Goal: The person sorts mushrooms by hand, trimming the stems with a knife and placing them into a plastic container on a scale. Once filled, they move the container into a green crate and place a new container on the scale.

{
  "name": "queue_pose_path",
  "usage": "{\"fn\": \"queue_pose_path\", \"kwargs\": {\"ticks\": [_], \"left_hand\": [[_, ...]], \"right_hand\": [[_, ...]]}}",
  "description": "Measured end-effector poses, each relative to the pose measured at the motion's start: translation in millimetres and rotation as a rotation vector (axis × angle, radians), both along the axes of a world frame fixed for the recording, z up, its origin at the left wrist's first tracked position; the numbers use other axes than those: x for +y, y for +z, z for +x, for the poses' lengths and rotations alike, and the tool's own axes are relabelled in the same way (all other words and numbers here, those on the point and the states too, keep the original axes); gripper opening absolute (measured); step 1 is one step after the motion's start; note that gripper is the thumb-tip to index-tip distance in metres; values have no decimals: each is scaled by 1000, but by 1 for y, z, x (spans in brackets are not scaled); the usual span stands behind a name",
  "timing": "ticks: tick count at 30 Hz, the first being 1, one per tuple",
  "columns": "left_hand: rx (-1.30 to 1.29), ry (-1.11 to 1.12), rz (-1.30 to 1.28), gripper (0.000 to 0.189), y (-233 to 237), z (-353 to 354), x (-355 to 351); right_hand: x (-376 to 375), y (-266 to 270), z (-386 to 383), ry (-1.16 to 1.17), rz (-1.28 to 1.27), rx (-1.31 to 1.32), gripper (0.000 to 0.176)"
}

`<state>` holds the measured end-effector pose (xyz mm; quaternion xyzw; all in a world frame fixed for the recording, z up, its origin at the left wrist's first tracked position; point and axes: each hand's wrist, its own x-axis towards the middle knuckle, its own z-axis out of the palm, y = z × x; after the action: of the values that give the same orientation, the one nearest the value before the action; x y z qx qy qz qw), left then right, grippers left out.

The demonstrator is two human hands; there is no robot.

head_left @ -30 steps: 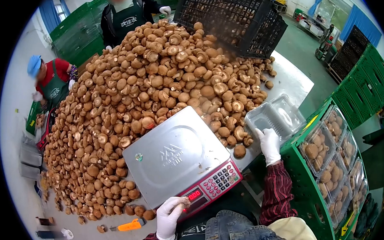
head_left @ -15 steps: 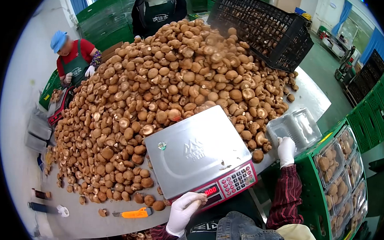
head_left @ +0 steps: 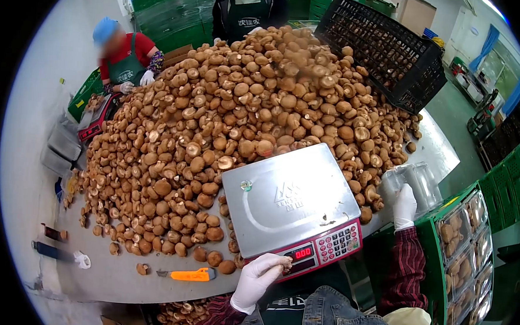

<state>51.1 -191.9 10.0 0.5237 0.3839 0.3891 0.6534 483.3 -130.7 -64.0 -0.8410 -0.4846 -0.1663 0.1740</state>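
My left hand (head_left: 259,283), in a white glove, is at the front edge of the scale (head_left: 293,193). Its thumb and fingers pinch a small brownish scrap (head_left: 288,264), perhaps a piece of mushroom stem. The scale's steel plate bears only a few dark specks, and its red display reads 0.00. To the right, my white-gloved right hand (head_left: 404,208) reaches to the clear plastic trays (head_left: 426,186). Its fingers are at the near tray's edge, partly hidden. Behind the scale rises a large heap of brown mushrooms (head_left: 263,104).
An orange utility knife (head_left: 190,274) lies at the front left of the steel table (head_left: 124,288). A black crate (head_left: 383,51) tips over the heap. At right, a green crate (head_left: 437,260) bears packed mushroom trays (head_left: 459,273). Two co-workers (head_left: 127,61) stand beyond the heap.
The whole view has shifted, so the scale and heap appear farther right. My left hand keeps its pinch and my right hand stays at the trays. The left co-worker's hands have come closer together.
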Motion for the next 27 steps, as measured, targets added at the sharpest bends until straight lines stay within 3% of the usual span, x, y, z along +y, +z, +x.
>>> {"fn": "queue_pose_path", "kwargs": {"ticks": [2, 6, 10, 12, 14, 16, 19, 21, 22, 24, 26, 27], "left_hand": [[4, 13, 28, 19, 3, -6, 2], [189, 145, 265, 20, 14, -24, 20], [440, 334, 684, 25, 31, -41, 78], [531, 361, 766, 32, 31, -41, 122], [562, 219, 690, 40, 41, -31, 166], [744, 133, 850, 48, 24, -18, 216], [1022, -74, 917, 60, -5, 2, 280], [1119, -189, 910, 66, -24, 11, 309], [1170, -241, 887, 68, -22, 18, 314], [1116, -294, 773, 70, -26, 24, 321], [1082, -325, 764, 69, -24, 20, 322], [1030, -290, 877, 65, -30, 14, 321]], "right_hand": [[1, 9, -2, 135, 82, -45, 9], [3, 19, -4, 125, 210, -50, 18], [8, 37, -17, 130, 366, -126, 14], [6, 58, -39, 198, 430, -107, 13], [6, 75, -67, 356, 501, -146, 14], [-3, 98, -112, 581, 461, -62, 17], [-20, 100, -159, 946, 173, -58, 27], [-23, 113, -189, 1196, 57, -75, 24], [-22, 107, -199, 1260, -145, 11, 30], [-18, 101, -210, 1393, -271, 99, 33], [-14, 123, -213, 1380, -190, 211, 48], [-3, 143, -208, 1269, -297, 313, 62]]}}
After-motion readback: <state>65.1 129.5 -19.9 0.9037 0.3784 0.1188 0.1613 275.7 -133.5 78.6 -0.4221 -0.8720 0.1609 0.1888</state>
